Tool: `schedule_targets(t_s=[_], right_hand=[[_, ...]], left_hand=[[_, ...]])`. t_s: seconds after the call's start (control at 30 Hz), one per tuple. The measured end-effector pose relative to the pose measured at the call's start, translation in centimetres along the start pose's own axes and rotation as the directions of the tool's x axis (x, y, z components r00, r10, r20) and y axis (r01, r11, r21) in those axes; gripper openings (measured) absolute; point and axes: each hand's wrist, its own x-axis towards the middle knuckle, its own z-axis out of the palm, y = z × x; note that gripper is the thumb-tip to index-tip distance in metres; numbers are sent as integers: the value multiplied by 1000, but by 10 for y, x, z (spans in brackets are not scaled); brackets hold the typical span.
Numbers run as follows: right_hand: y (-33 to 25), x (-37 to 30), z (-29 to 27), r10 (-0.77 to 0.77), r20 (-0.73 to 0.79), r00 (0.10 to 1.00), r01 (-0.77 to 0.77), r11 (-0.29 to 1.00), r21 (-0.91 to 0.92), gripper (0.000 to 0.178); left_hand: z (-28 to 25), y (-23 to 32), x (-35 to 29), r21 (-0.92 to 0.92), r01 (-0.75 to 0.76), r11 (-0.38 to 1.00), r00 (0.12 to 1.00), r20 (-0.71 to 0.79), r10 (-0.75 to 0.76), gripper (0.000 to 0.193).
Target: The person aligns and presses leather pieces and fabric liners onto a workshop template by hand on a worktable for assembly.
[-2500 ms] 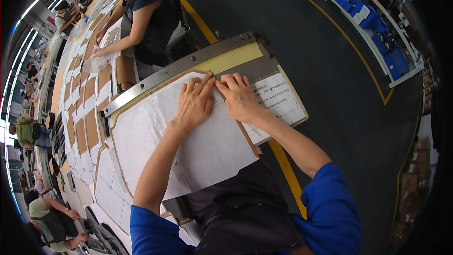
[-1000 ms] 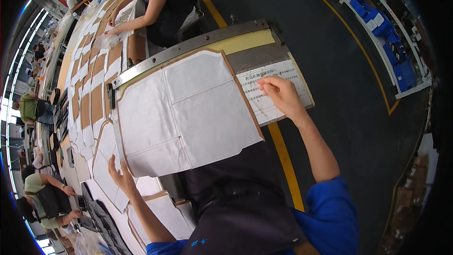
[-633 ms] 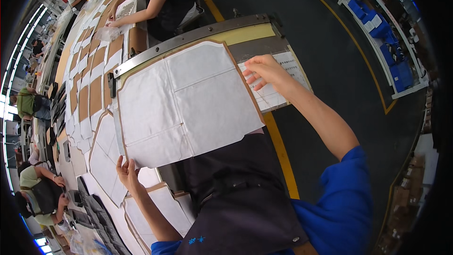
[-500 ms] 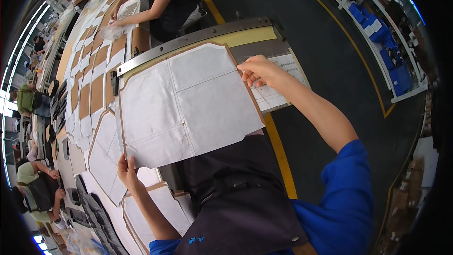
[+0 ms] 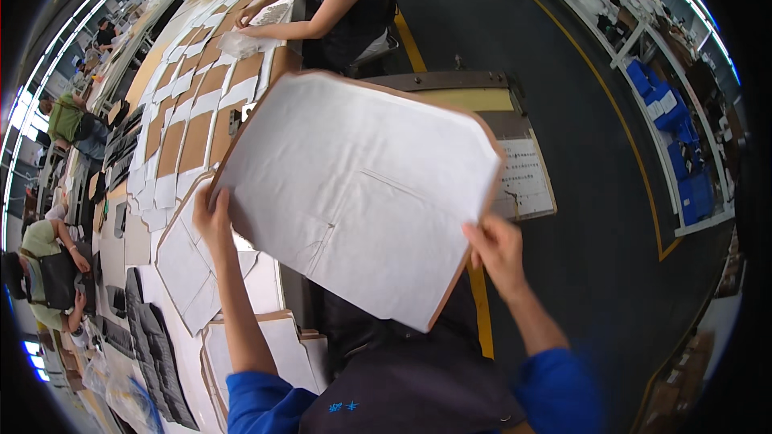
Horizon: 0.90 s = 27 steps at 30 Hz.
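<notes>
Both my hands hold up a large white panel [image 5: 378,185] with brown edges and stitched seams, perhaps the backing side of a cut leather or fabric piece. My left hand [image 5: 214,215] pinches its left edge. My right hand [image 5: 497,247] grips the right edge near the lower corner. The panel hangs tilted in front of my dark apron and is slightly curved. Behind it, a metal bar [image 5: 442,80] over a yellow strip is partly covered by the panel.
Left, a long table carries rows of brown and white pieces [image 5: 189,124]; nearer lie more white panels [image 5: 265,354] and black parts [image 5: 157,354]. A co-worker [image 5: 342,8] handles clear plastic at the far side. A printed sheet [image 5: 527,177] lies right; shelves hold blue bins [image 5: 663,108].
The panel has come nearer and turned clockwise, off the metal bar. My left hand has moved up along its edge, and my right hand has come down toward me.
</notes>
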Motion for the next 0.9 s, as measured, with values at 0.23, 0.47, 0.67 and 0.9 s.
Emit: schedule_targets(t_s=[0.23, 0.47, 0.67, 0.9], right_hand=[[30, -107, 52, 498, 582, 643, -640, 766, 51, 31], [-37, 23, 51, -392, 508, 767, 585, 753, -301, 25], [37, 209, 98, -457, 443, 772, 602, 300, -740, 54], [47, 220, 90, -408, 478, 778, 599, 252, -760, 53]], left_hand=[[174, -21, 99, 38, -383, 923, 833, 445, 328, 33], [203, 5, 48, 473, -542, 695, 825, 142, 547, 47], [189, -4, 31, 243, -783, 573, 588, 590, 553, 37], [193, 2, 19, 327, -762, 559, 614, 641, 461, 45]])
